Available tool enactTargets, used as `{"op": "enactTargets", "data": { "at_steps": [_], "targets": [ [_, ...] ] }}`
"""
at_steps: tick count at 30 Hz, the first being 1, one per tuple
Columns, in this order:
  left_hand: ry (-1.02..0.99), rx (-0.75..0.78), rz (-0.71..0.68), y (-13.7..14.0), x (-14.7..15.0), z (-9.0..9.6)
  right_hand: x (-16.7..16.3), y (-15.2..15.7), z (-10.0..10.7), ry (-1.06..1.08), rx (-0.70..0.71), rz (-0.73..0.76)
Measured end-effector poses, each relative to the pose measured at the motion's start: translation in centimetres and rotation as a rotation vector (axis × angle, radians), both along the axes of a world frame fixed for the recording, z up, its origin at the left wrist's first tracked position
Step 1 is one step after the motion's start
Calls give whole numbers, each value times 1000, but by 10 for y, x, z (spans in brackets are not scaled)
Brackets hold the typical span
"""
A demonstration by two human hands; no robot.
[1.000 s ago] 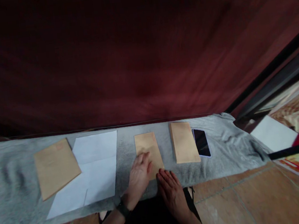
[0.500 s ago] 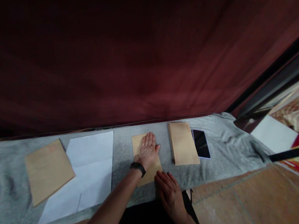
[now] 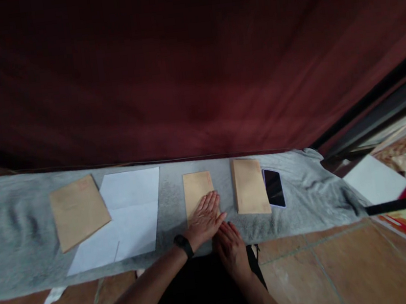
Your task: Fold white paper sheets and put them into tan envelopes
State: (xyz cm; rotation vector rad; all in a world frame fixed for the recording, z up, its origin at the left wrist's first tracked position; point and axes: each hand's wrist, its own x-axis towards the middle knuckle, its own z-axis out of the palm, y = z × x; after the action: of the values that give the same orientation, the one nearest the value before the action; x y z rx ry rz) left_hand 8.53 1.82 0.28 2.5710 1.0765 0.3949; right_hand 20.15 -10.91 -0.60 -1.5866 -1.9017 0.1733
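Note:
A brown paper envelope lies upright on the grey cloth in front of me. My left hand, with a dark band at its wrist, rests flat over the envelope's nearer half, fingers stretched out. That part of the paper is hidden beneath it. Just beside it, at the near right corner, is my right hand, palm down with its fingers extended; its thumb side is partly covered by my left hand.
On the right stands a stack of brown envelopes, with a phone against it. White sheets lie to the left, partly under more brown envelopes. Grey cloth covers the surface, bounded by a dark red curtain behind.
My left hand has slid down the envelope toward me, uncovering its far half, and now meets my right hand. The camera view has shifted slightly.

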Motion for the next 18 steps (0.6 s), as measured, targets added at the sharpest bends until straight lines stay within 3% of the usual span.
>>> {"op": "enactTargets", "data": {
  "at_steps": [7, 12, 18],
  "targets": [
    [-6, 53, -9, -45, -23, 2, 3, -4, -7, -83, -10, 15],
    [51, 160, -73, -59, -44, -1, 6, -9, -9, -139, 3, 27],
    [80, 171, -101, -66, -56, -2, 4, -13, -6, -209, -14, 14]
  ]
}}
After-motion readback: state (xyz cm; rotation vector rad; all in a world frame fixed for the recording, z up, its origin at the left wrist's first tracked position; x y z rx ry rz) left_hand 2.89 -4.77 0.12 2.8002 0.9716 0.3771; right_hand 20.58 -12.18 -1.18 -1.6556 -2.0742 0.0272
